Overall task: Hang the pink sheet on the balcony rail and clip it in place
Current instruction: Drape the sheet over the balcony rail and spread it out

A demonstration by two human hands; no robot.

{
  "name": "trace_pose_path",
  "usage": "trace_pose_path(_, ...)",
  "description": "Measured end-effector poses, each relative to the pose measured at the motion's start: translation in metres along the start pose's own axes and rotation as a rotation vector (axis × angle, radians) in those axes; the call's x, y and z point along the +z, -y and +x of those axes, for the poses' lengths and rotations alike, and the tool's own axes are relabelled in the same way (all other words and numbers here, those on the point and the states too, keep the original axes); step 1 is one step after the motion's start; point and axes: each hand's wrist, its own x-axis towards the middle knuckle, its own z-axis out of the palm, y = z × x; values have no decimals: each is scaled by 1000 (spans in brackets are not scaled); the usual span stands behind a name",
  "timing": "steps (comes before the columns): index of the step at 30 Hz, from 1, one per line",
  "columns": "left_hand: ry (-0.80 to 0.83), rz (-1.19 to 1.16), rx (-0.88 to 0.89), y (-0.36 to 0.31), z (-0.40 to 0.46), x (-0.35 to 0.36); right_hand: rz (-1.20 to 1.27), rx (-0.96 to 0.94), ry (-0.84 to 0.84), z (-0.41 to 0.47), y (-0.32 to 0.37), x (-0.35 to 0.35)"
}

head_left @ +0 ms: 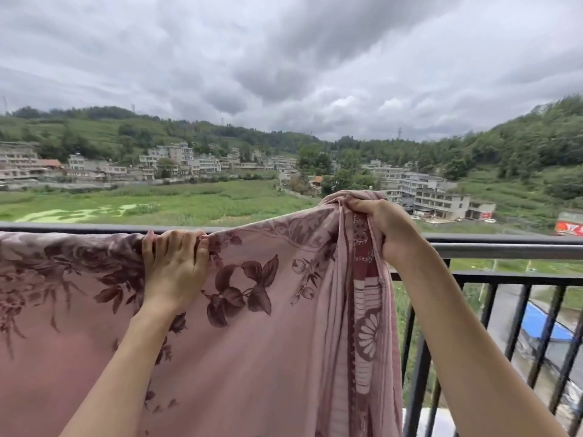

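Observation:
The pink sheet [258,335], printed with dark red flowers and leaves, hangs over the balcony rail [504,246] and covers its left and middle stretch. My left hand [175,263] presses and pinches the sheet's top fold against the rail. My right hand [380,225] grips a bunched end of the sheet and holds it lifted above the rail, with folds and a patterned border hanging down from the fist. No clip is in view.
Black vertical bars [419,357] of the railing stand bare at the right, below a second horizontal bar [517,276]. Beyond the rail lie green fields, buildings, wooded hills and a cloudy sky. A blue roof [544,323] sits far below at the right.

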Motion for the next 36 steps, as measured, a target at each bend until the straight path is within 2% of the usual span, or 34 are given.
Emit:
trace_pose_path(4,23,-4,-10,-2,-1,-2,45,-35,-84,-9,-21,-15)
trace_pose_path(8,52,-16,-25,-5,-1,-7,-87,48,-155,-25,-60,-31)
trace_pose_path(11,14,-42,-43,-25,-3,-12,-142,63,-132,-25,-69,-36)
trace_pose_path(13,-1,-91,61,-53,-10,-12,-172,75,-101,-23,-67,-33)
trace_pose_path(16,68,-206,297,-107,-19,-3,-188,125,-75,-21,-63,-30)
trace_pose_path(18,92,-234,329,-135,-22,4,-177,148,-33,-21,-62,-31)
trace_pose_path(22,65,-172,263,-155,-26,22,-138,148,47,-20,-60,-35)
trace_pose_path(27,117,-122,173,-155,-22,26,-88,134,86,-14,-49,-43)
trace_pose_path(36,182,-138,-76,-174,-24,21,37,164,300,1,-38,-76)
